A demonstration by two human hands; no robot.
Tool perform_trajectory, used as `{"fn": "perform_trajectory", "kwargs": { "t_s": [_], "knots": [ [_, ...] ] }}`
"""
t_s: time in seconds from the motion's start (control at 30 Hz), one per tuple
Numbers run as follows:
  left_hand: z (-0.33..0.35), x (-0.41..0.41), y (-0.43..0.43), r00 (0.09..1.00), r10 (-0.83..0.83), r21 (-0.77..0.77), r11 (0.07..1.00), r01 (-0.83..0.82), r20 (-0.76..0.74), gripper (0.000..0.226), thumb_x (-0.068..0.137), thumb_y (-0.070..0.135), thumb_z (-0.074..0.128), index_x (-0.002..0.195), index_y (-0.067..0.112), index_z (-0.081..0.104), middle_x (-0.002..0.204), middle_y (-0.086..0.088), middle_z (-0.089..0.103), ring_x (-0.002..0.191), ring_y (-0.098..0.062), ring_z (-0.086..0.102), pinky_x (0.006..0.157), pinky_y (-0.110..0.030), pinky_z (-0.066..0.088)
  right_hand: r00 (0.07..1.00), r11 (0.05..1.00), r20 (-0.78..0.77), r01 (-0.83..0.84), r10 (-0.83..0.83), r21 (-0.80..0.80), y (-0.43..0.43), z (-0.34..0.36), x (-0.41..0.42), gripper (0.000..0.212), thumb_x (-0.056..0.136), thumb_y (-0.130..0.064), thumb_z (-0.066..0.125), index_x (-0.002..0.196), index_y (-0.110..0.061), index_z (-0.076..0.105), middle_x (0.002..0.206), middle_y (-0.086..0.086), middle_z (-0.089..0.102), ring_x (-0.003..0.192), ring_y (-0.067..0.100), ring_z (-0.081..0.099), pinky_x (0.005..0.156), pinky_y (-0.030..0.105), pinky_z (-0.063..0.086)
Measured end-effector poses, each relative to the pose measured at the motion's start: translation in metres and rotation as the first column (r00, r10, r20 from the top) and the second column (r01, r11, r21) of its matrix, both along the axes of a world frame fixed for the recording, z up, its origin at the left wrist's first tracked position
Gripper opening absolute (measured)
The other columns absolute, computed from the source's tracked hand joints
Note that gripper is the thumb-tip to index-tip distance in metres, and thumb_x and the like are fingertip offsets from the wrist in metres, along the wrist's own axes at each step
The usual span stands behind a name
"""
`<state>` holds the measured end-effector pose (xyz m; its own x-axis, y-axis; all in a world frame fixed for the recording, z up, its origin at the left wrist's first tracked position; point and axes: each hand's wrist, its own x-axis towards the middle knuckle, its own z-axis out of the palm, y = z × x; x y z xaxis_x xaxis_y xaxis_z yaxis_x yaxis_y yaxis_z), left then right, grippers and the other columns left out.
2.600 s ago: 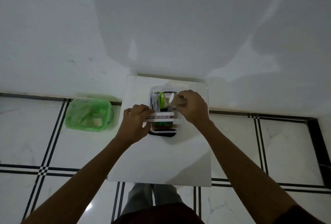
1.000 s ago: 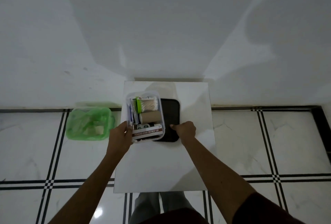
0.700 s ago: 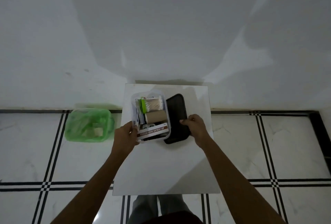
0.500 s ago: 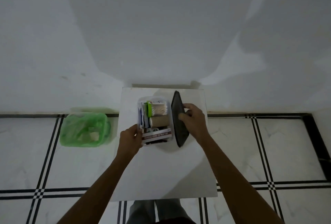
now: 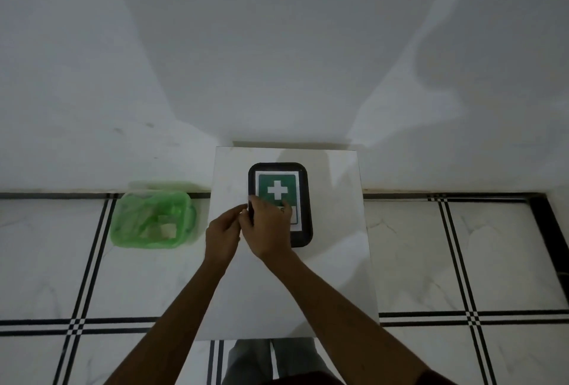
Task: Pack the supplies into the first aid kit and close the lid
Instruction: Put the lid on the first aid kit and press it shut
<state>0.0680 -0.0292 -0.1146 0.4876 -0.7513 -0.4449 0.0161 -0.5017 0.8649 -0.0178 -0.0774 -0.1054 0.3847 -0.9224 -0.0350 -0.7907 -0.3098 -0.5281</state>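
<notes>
The first aid kit sits on a small white table (image 5: 332, 261), and its black lid (image 5: 303, 200) with a green label and white cross lies flat over the box. The supplies inside are hidden under the lid. My right hand (image 5: 269, 229) rests on the lid's near left part, with the thumb hooked over the left edge. My left hand (image 5: 223, 232) is beside it at the kit's near left edge, fingertips touching the rim.
A translucent green plastic container (image 5: 152, 218) with a few items in it stands on the tiled floor left of the table. A white wall rises just behind the table. My legs show below the table's near edge.
My right hand swung the black lid from lying beside the box, up on edge, then down over it. The supplies, visible before, are now covered. My left hand stayed at the box's near left side.
</notes>
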Motion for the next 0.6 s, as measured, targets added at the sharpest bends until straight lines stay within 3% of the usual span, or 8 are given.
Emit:
{"fn": "perform_trajectory", "kwargs": {
  "t_s": [0.07, 0.13, 0.23, 0.3, 0.4, 0.53, 0.6],
  "knots": [
    [0.005, -0.001, -0.001, 0.999, 0.018, -0.018, 1.0, -0.018, -0.034, 0.029, 0.093, 0.016, 0.05, 0.117, 0.02, 0.065, 0.11, -0.006, 0.07, 0.098, -0.022, 0.066, 0.08, -0.042, 0.058, 0.996, 0.999, 0.089, -0.023, 0.018, 0.049, -0.002, 0.001, -0.003, 0.032, 0.095, -0.03, 0.05, 0.119, -0.01, 0.057, 0.107, 0.011, 0.07, 0.103, 0.026, 0.063, 0.106, 0.047, 0.038],
    [0.005, -0.002, -0.003, 0.999, 0.033, -0.009, 0.999, -0.033, -0.017, 0.025, 0.09, 0.025, 0.056, 0.112, 0.022, 0.067, 0.106, -0.006, 0.071, 0.097, -0.022, 0.067, 0.078, -0.044, 0.059, 0.979, 0.997, 0.187, 0.078, -0.079, 0.01, -0.008, 0.004, -0.016, 0.026, 0.093, -0.024, 0.056, 0.112, -0.007, 0.06, 0.103, 0.013, 0.069, 0.095, 0.026, 0.064, 0.088, 0.043, 0.053],
    [0.001, -0.005, 0.0, 0.997, 0.057, -0.012, 0.998, -0.056, 0.049, 0.024, 0.083, 0.033, 0.065, 0.105, 0.023, 0.07, 0.096, -0.006, 0.074, 0.09, -0.022, 0.069, 0.076, -0.049, 0.059, 0.928, 0.927, 0.116, 0.364, -0.353, -0.094, -0.021, 0.002, -0.049, 0.021, 0.09, -0.02, 0.059, 0.107, -0.008, 0.06, 0.101, 0.011, 0.064, 0.091, 0.025, 0.058, 0.074, 0.04, 0.055],
    [-0.003, -0.008, 0.003, 0.99, 0.099, -0.021, 0.995, -0.097, 0.099, 0.026, 0.08, 0.034, 0.069, 0.101, 0.021, 0.072, 0.091, -0.004, 0.073, 0.086, -0.02, 0.069, 0.077, -0.049, 0.058, 0.881, 0.883, 0.058, 0.47, -0.47, 0.026, -0.029, -0.005, -0.068, 0.025, 0.093, -0.025, 0.056, 0.112, -0.009, 0.058, 0.106, 0.013, 0.061, 0.097, 0.026, 0.054, 0.078, 0.038, 0.053],
    [-0.001, -0.017, 0.008, 0.976, 0.149, -0.056, 0.988, -0.142, 0.156, 0.024, 0.08, 0.026, 0.071, 0.101, 0.014, 0.072, 0.091, -0.003, 0.07, 0.085, -0.017, 0.067, 0.08, -0.047, 0.057, 0.912, 0.913, 0.104, 0.38, -0.397, 0.152, -0.03, -0.02, -0.078, 0.026, 0.096, -0.025, 0.051, 0.112, -0.006, 0.059, 0.102, 0.015, 0.063, 0.096, 0.027, 0.057, 0.08, 0.031, 0.05],
    [-0.003, -0.023, 0.011, 0.966, 0.162, -0.1, 0.984, -0.145, 0.2, 0.023, 0.082, 0.021, 0.069, 0.102, 0.011, 0.071, 0.089, -0.003, 0.069, 0.083, -0.015, 0.067, 0.077, -0.042, 0.058, 0.91, 0.924, 0.166, 0.367, -0.381, 0.106, -0.031, -0.03, -0.075, 0.024, 0.097, -0.023, 0.049, 0.106, -0.005, 0.061, 0.093, 0.014, 0.063, 0.088, 0.024, 0.057, 0.07, 0.025, 0.046],
    [-0.004, -0.024, 0.012, 0.955, 0.156, -0.116, 0.985, -0.13, 0.252, 0.023, 0.083, 0.019, 0.068, 0.103, 0.008, 0.07, 0.093, -0.007, 0.07, 0.081, -0.015, 0.065, 0.075, -0.032, 0.057, 0.907, 0.925, 0.186, 0.364, -0.378, 0.107, -0.03, -0.033, -0.071, 0.023, 0.098, -0.024, 0.046, 0.103, -0.006, 0.059, 0.093, 0.013, 0.063, 0.086, 0.024, 0.057, 0.069, 0.025, 0.046]
  ]
}}
